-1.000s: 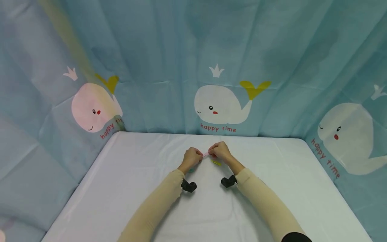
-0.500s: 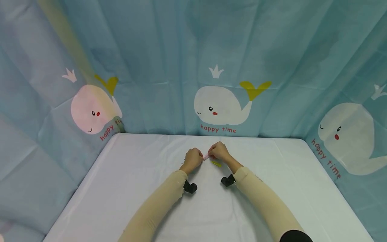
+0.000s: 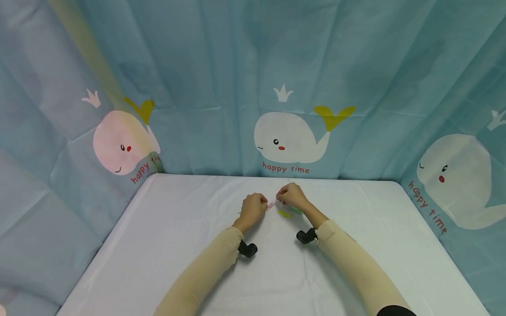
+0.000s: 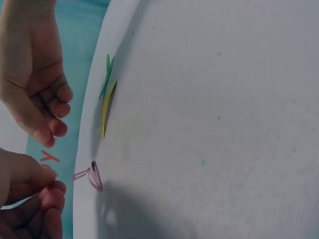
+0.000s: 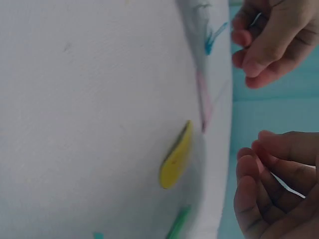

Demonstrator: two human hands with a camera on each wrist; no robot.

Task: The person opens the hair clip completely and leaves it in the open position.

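Note:
A pink snap hair clip [image 3: 270, 205] lies on the white table between my hands, its two parts spread apart in the left wrist view. My left hand [image 3: 253, 208] hovers just left of it, thumb near the bent fingertips and no clip between them. To its right, my right hand [image 3: 293, 195] has loosely bent fingers, also holding nothing. A yellow hair clip [image 3: 283, 213] lies nearer the person, below the right fingertips. Beside the right wrist is a green clip [image 3: 296, 210]. In the right wrist view a blue clip [image 5: 212, 40] lies by the left hand.
The white table [image 3: 221, 272] ends at a blue curtain [image 3: 213, 131] printed with whales. Black wrist cameras [image 3: 247, 250] hang below both sleeves. Part of another greenish clip [image 5: 203, 6] shows at the top of the right wrist view.
Both hands had fingers on the pink clip; they have let go, and it lies on the table. The right hand has moved right, and the green clip beside its wrist has come into sight.

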